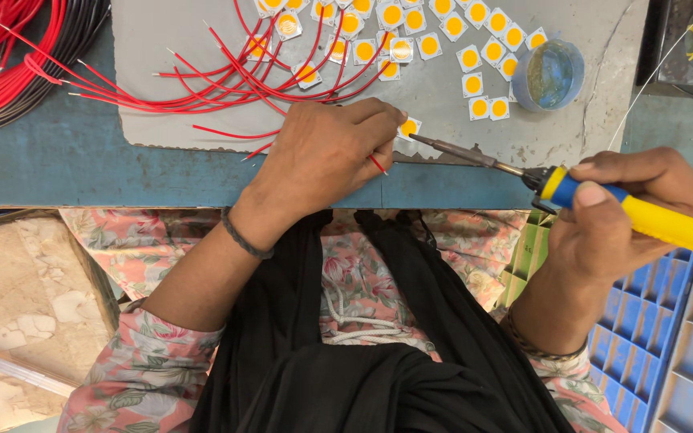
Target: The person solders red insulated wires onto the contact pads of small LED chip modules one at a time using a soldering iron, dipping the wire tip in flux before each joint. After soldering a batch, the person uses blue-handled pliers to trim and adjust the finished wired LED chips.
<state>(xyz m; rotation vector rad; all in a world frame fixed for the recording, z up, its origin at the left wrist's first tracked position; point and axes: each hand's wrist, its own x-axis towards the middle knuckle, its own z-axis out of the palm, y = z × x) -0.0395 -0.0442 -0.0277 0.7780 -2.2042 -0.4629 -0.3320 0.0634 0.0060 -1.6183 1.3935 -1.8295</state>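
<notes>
Small square LED chip (409, 127), white w/ round yellow centre, flat on grey mat near front edge, partly under fingertips. Short red wire (378, 164), thin, slanting down-right by the chip. Soldering iron (603, 196), yellow handle, blue collar, dark metal shaft angled up-left, tip right at chip's edge.

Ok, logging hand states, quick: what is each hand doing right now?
Left hand: closed, fingers pinching a red wire against a small square chip.
Right hand: closed around the soldering iron.
</notes>
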